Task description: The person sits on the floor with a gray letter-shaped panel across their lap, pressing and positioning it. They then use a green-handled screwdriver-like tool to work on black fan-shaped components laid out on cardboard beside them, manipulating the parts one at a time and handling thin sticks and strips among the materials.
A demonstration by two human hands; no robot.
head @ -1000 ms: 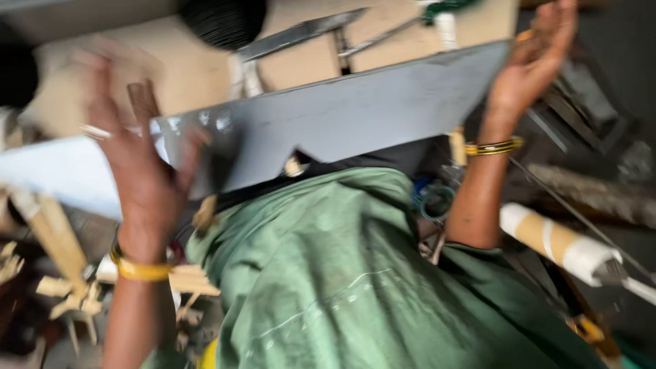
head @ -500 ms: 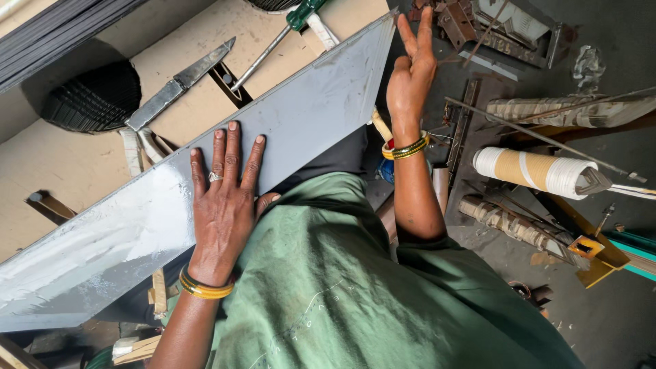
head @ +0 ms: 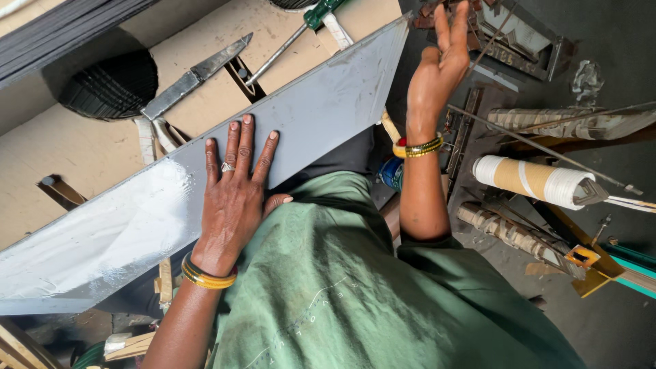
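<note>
Centrally, a grey sheet (head: 321, 109) is pressed flat by the left hand (head: 236, 188), fingers spread; its lower-left end is cut off. Nothing is gripped by the right hand (head: 437, 68), raised open at the upper right, fingertips partly cropped.

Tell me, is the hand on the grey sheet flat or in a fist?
Flat. The left hand lies palm down on the grey sheet, fingers straight and spread, with the thumb over the near edge.

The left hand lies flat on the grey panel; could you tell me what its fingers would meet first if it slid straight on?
Probably the panel's far edge, then the long blade beyond.
</note>
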